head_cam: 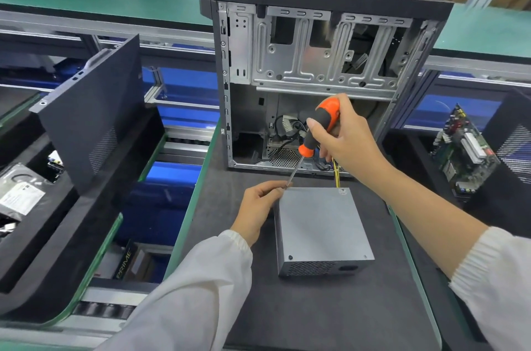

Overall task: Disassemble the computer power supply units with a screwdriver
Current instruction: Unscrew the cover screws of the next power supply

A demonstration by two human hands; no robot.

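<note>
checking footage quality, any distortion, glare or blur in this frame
Head view: wide-angle bending curves the conveyor rails and mat edges; lighting even, soft shadows; mild sheen on the power supply lid; screwdriver and both hands sharp, background boxes softer.

The right hand (342, 144) is raised at the far right, fingers curled round a screwdriver handle (323, 123); the left hand (258, 210) is held lower and nearer, fingertips pinching its shaft (293, 172)

**Power supply flat, screwdriver at its far corner**

My grey metal power supply unit (323, 228) lies flat on the dark mat, vented end facing me. My orange-and-black screwdriver (316, 135) slants down, tip at its far-left corner.
</note>
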